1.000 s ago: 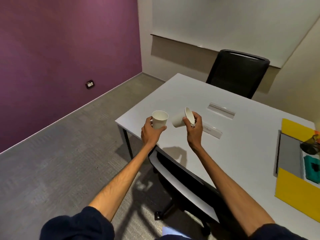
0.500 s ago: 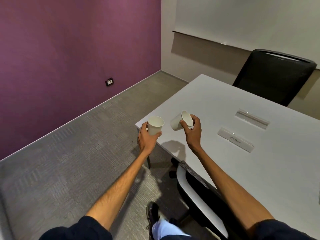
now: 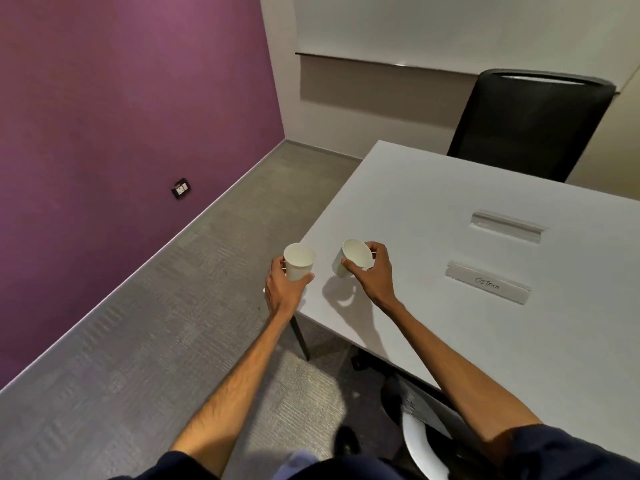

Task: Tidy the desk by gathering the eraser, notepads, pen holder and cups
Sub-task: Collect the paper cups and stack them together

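Left hand (image 3: 282, 289) gripping cup (image 3: 298, 263), at desk (image 3: 415, 202) corner

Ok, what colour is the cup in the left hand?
The cup is plain white, clearest in the head view.

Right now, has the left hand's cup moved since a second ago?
Yes. The cup went left: earlier well inside the desk's left edge, it now hangs over that edge by the near corner.
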Motion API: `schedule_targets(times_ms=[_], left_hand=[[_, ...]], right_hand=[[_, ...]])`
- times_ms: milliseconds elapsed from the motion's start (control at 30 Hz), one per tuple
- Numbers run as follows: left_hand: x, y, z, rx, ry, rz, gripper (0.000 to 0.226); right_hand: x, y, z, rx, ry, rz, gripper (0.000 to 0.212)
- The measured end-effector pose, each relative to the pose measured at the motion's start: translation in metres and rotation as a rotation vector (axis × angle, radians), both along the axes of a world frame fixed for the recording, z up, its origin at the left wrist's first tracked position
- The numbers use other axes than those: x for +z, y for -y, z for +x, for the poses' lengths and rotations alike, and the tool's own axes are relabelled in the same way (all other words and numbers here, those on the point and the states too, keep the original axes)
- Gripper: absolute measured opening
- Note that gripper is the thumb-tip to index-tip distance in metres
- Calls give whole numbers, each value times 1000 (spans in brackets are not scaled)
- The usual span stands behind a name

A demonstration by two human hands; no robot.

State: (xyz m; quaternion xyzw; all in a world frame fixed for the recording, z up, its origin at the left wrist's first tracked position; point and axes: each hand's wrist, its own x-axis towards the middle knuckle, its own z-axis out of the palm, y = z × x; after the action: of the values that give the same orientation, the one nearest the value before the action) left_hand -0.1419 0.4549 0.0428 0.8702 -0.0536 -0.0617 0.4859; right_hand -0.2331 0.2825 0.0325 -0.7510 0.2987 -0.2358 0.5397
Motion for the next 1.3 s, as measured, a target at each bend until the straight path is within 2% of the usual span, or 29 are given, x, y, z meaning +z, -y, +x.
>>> schedule_targets(times_ms=[367, 567, 700, 1067, 1300], left_hand=[[-12, 58, 80, -278, -19, 24, 73], [-18, 87, 138, -411, -69, 18, 74], [-25, 103, 165, -511, -110, 22, 72], [-36, 158, 163, -781, -120, 53, 71], [-45, 195, 146, -866, -172, 81, 70]], right_hand=[[-1, 26, 49, -174, -34, 4, 69], [-5, 40, 76, -347, -106, -10, 77], [-6, 44, 85, -472, -127, -19, 72], [-12, 63, 69, -694, -224, -48, 74], [-23, 107, 53, -771, -328, -19, 94]])
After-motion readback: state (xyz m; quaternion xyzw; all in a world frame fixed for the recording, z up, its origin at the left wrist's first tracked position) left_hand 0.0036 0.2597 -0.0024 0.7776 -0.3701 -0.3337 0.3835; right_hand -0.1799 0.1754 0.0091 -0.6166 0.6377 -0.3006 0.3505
